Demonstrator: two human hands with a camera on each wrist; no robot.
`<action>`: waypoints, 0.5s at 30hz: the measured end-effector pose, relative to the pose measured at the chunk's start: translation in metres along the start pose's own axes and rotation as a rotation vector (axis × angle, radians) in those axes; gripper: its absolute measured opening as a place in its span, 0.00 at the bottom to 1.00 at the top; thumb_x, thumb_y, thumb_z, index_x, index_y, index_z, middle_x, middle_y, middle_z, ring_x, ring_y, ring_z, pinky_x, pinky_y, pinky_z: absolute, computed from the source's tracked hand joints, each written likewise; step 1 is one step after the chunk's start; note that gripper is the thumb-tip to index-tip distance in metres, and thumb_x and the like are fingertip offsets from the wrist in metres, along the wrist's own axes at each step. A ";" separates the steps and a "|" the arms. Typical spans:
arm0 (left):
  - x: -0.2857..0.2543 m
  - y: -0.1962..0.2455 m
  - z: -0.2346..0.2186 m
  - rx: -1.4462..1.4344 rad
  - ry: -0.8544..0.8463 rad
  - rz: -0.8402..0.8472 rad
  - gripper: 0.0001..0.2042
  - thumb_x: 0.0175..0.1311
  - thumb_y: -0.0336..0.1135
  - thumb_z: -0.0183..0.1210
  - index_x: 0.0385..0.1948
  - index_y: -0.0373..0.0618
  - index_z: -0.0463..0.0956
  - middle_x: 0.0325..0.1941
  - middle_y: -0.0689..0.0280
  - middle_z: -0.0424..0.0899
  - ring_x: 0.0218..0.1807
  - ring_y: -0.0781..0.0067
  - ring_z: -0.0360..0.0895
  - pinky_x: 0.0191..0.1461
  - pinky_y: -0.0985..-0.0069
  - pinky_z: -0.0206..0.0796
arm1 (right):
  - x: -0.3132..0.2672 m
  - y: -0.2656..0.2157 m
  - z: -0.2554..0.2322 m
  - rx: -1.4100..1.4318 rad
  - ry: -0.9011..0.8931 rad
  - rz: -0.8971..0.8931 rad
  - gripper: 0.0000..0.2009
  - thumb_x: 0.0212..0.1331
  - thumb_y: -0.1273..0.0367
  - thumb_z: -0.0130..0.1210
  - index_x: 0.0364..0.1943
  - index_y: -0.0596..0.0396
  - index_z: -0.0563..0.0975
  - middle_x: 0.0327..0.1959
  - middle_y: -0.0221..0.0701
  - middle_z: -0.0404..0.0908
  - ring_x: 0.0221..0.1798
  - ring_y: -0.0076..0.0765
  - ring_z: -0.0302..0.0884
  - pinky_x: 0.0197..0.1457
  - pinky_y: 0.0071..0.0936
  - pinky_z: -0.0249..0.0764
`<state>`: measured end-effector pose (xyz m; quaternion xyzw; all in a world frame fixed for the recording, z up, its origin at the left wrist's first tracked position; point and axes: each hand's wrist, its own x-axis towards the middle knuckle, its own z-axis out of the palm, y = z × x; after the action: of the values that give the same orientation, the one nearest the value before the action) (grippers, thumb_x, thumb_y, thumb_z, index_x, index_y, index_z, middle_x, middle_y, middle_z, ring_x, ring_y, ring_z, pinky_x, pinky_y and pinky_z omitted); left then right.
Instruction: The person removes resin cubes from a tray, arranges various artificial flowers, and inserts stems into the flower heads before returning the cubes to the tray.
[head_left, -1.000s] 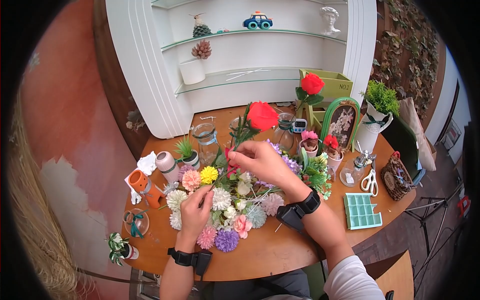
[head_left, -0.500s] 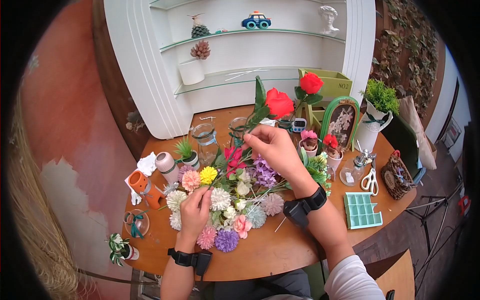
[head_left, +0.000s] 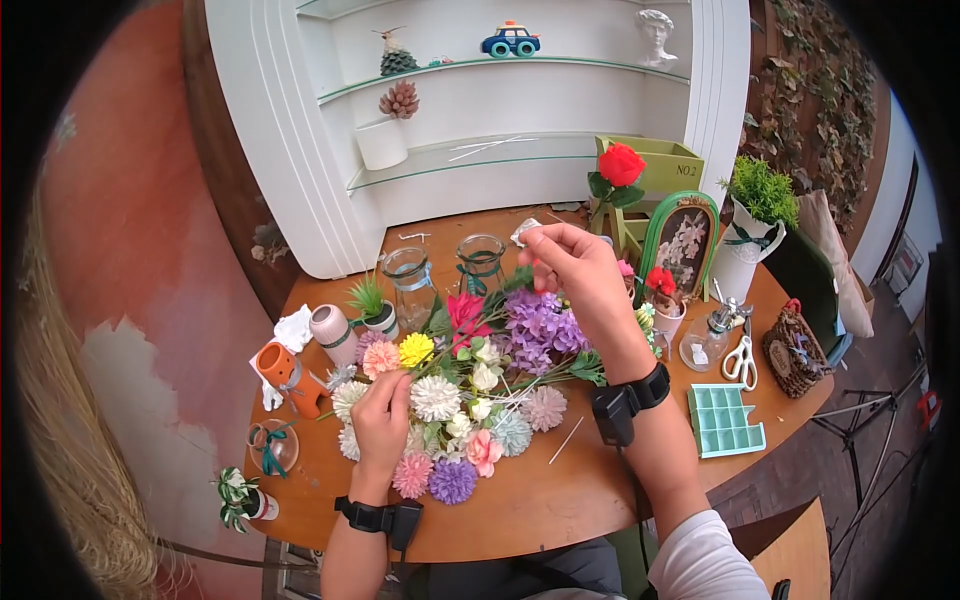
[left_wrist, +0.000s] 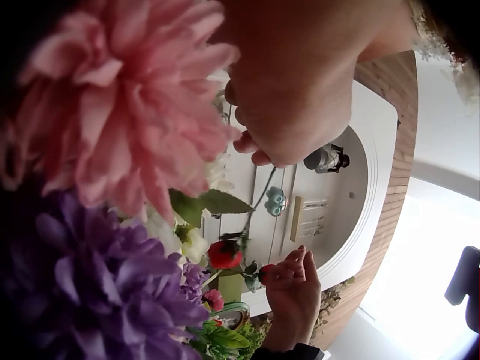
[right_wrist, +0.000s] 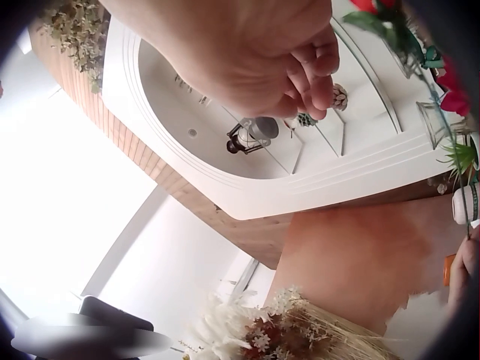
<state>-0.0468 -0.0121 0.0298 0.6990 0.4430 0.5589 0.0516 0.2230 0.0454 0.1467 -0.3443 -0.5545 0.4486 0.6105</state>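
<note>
My left hand [head_left: 382, 425] pinches the lower end of a long green stem, low over the heap of artificial flowers. The stem slants away to a red rose [left_wrist: 225, 255], seen in the left wrist view; in the head view my right hand hides most of its bloom. Just above that rose is my right hand [head_left: 588, 285], its fingers loosely bent with nothing between them; the right wrist view shows it apart from the stem. Below lie a purple hydrangea-like cluster [head_left: 540, 330], a magenta flower [head_left: 467, 318], a yellow pompom flower [head_left: 416, 349] and white blooms [head_left: 436, 398].
Behind the flowers stand two glass vases [head_left: 407, 280] [head_left: 481, 262]. A second red rose [head_left: 621, 165] rises at the back right, beside a green frame [head_left: 650, 232]. Scissors [head_left: 740, 365] and a mint compartment tray [head_left: 725, 421] lie at right; an orange pot [head_left: 283, 366] is at left.
My right hand has let go of the upper stem and moved right. The rose has swung down to the right, behind that hand. The left hand has barely moved.
</note>
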 end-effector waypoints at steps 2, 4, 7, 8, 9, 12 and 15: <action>-0.001 0.000 0.000 0.029 -0.009 0.024 0.06 0.70 0.26 0.55 0.38 0.34 0.80 0.23 0.66 0.78 0.25 0.80 0.73 0.28 0.79 0.64 | 0.000 -0.001 0.000 -0.037 -0.010 0.014 0.11 0.66 0.63 0.58 0.41 0.58 0.80 0.31 0.26 0.84 0.26 0.14 0.73 0.29 0.15 0.65; -0.002 0.002 0.000 0.002 0.009 -0.041 0.08 0.72 0.27 0.52 0.38 0.34 0.79 0.22 0.67 0.76 0.24 0.78 0.72 0.29 0.78 0.62 | 0.000 0.003 0.000 -0.063 -0.083 -0.010 0.11 0.66 0.63 0.58 0.40 0.57 0.81 0.31 0.26 0.85 0.26 0.14 0.73 0.29 0.16 0.66; -0.001 0.004 -0.001 0.028 0.079 -0.072 0.09 0.74 0.29 0.50 0.37 0.34 0.79 0.20 0.68 0.74 0.24 0.80 0.70 0.29 0.78 0.61 | -0.001 0.003 0.003 -0.142 -0.185 0.032 0.11 0.66 0.63 0.57 0.39 0.59 0.81 0.31 0.27 0.85 0.26 0.16 0.74 0.29 0.17 0.68; -0.001 0.004 -0.001 0.029 0.079 -0.071 0.09 0.74 0.29 0.50 0.37 0.34 0.79 0.20 0.68 0.74 0.24 0.80 0.70 0.29 0.78 0.61 | -0.001 0.004 0.004 -0.141 -0.185 0.032 0.11 0.66 0.63 0.57 0.39 0.59 0.81 0.31 0.27 0.85 0.26 0.16 0.74 0.29 0.17 0.68; -0.001 0.004 -0.002 0.018 0.082 -0.074 0.09 0.75 0.30 0.50 0.38 0.35 0.78 0.20 0.69 0.73 0.25 0.80 0.70 0.30 0.79 0.61 | -0.002 0.005 0.005 -0.195 -0.213 0.030 0.12 0.66 0.63 0.57 0.39 0.60 0.81 0.31 0.27 0.84 0.26 0.17 0.75 0.30 0.18 0.69; -0.002 0.004 -0.002 0.013 0.088 -0.065 0.10 0.75 0.30 0.49 0.38 0.35 0.78 0.21 0.69 0.72 0.25 0.81 0.69 0.30 0.79 0.60 | -0.003 0.007 0.009 -0.281 -0.251 0.028 0.14 0.67 0.61 0.57 0.40 0.62 0.81 0.30 0.27 0.84 0.27 0.19 0.76 0.31 0.19 0.70; -0.004 0.003 -0.003 0.001 0.090 -0.068 0.10 0.76 0.31 0.48 0.38 0.35 0.77 0.21 0.70 0.72 0.25 0.82 0.68 0.30 0.80 0.60 | -0.004 0.009 0.012 -0.338 -0.260 0.043 0.16 0.68 0.60 0.56 0.41 0.62 0.80 0.31 0.27 0.84 0.27 0.18 0.76 0.31 0.19 0.70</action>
<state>-0.0470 -0.0178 0.0297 0.6578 0.4686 0.5875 0.0500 0.2102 0.0443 0.1388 -0.3927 -0.6885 0.4027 0.4578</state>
